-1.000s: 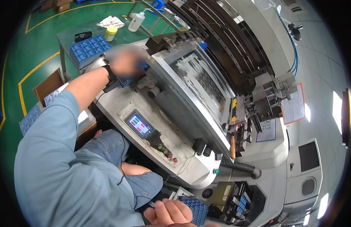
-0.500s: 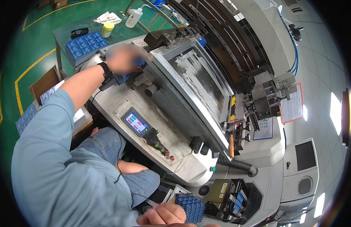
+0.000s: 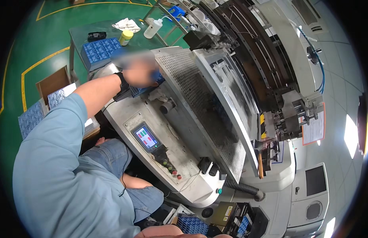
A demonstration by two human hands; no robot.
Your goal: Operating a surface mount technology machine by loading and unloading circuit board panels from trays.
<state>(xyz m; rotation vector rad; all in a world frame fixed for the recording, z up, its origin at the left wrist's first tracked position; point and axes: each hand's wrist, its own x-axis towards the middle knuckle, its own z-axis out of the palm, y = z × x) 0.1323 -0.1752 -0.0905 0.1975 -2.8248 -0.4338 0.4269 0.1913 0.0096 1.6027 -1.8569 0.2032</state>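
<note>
My left hand (image 3: 140,74), with a black band at the wrist, reaches over the near-left end of a printing machine. It is blurred, so its fingers cannot be made out. Blue patterned panels (image 3: 138,91) lie right under and beside it; whether it holds one is unclear. Only the back of my right hand (image 3: 162,231) shows at the bottom edge, its fingers mostly out of sight. The machine's metal-edged screen frame (image 3: 227,105) stands tilted up, away from a perforated metal bed (image 3: 180,65) with a dark middle.
A green table (image 3: 79,35) bears a blue panel stack (image 3: 101,49), a yellow-lidded jar (image 3: 126,37), a squeeze bottle (image 3: 153,28) and a white cloth (image 3: 127,24). A touch panel (image 3: 145,137) sits on the machine's front. More blue panels (image 3: 192,224) stand below right.
The screen frame has swung up and away, baring the perforated bed. My left hand stays by the blue panels. My right hand has dropped lower, mostly out of view. The view has shifted slightly.
</note>
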